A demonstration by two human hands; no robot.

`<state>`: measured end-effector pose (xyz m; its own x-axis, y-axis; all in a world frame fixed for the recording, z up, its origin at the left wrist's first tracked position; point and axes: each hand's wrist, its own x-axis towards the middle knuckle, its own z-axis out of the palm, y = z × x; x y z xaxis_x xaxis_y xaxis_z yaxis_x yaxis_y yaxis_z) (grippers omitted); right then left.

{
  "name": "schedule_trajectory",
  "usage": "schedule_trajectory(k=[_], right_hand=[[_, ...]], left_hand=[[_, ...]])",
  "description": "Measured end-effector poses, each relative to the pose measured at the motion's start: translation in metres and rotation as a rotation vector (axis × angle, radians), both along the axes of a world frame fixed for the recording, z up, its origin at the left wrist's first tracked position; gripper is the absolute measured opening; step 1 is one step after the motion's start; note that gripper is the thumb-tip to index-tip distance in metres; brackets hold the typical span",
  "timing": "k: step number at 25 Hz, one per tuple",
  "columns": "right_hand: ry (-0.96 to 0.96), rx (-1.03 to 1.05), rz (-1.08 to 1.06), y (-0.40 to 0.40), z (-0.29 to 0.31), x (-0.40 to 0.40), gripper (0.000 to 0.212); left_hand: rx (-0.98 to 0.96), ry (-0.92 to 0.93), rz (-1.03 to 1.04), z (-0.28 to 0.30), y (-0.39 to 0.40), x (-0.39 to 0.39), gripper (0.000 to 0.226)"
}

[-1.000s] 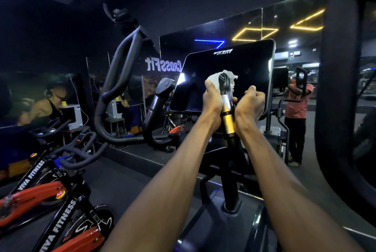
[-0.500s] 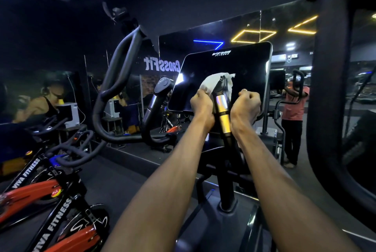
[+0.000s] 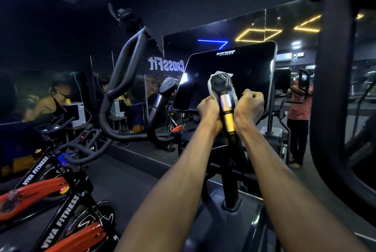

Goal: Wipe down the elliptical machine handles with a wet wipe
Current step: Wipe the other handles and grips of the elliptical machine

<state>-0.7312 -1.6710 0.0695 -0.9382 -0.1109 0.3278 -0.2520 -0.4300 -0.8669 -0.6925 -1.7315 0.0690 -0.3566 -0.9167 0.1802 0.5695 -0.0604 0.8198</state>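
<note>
— Both hands work one grip: left hand [image 3: 209, 109] and right hand [image 3: 249, 105] curl around a white wet wipe [image 3: 212, 89], stretched behind the short handle [image 3: 224, 99] before the dark console [image 3: 234, 74].

— Which stage is this?

— Mid-wipe, apparently; the cloth wraps the black cap and metal sensor band. The next move likely calls for dragging it down the shaft. The matching short grip [image 3: 162, 97] and long curved handle [image 3: 126, 80] at left look untouched.

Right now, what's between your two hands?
In the head view, the upright handle, wrapped behind in the white wipe, stands between left hand and right hand.
</note>
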Motion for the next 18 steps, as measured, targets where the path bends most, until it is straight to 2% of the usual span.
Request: schedule_trajectory(k=[1,3,8,11,14,18], right_hand=[[-0.009,0.001,-0.004,0.0,0.0,0.0,0.018],[-0.022,-0.008,-0.02,-0.001,0.0,-0.002,0.019],[-0.183,-0.073,0.025,0.001,-0.004,-0.008,0.024],[-0.251,-0.081,0.125,0.006,-0.007,-0.009,0.018],[-0.253,-0.106,0.201,0.012,-0.014,-0.009,0.018],[-0.265,-0.072,0.228,0.014,-0.037,-0.015,0.018]], left_hand=[[-0.048,0.034,-0.053,0.001,0.002,-0.002,0.016],[-0.132,0.011,-0.087,0.0,0.005,-0.003,0.032],[-0.358,-0.183,-0.074,-0.054,0.024,0.008,0.049],[-0.342,-0.082,-0.195,-0.036,0.03,0.012,0.05],[-0.337,0.01,-0.199,-0.01,0.032,0.011,0.048],[-0.462,-0.164,-0.059,-0.077,0.045,0.01,0.065]])
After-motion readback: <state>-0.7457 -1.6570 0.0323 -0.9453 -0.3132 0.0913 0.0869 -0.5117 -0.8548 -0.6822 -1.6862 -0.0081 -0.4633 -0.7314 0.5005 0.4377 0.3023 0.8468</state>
